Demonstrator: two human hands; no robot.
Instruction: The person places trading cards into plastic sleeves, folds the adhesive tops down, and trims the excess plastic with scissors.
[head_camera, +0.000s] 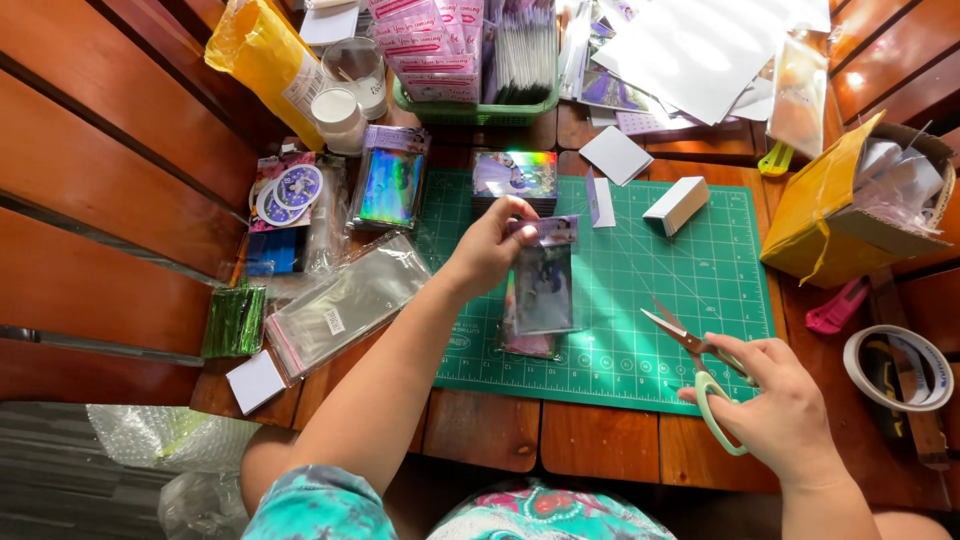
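Head view: the left hand (487, 247) pinches the top of a clear plastic sleeve holding a dark photo card (543, 283) above the green cutting mat (690, 270). The right hand (785, 405) grips green-handled scissors (700, 370) — blades parted — at the mat's lower right corner. Behind, a green plastic basket (470, 112) holds pink packets, and an open yellow cardboard box (850, 215) holds crumpled plastic.

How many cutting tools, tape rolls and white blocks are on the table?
Scissors, in the right hand: 1
Pink knife: 1
Tape roll: 1
White blocks: 2
Total: 5
The left hand holds a sleeved card.
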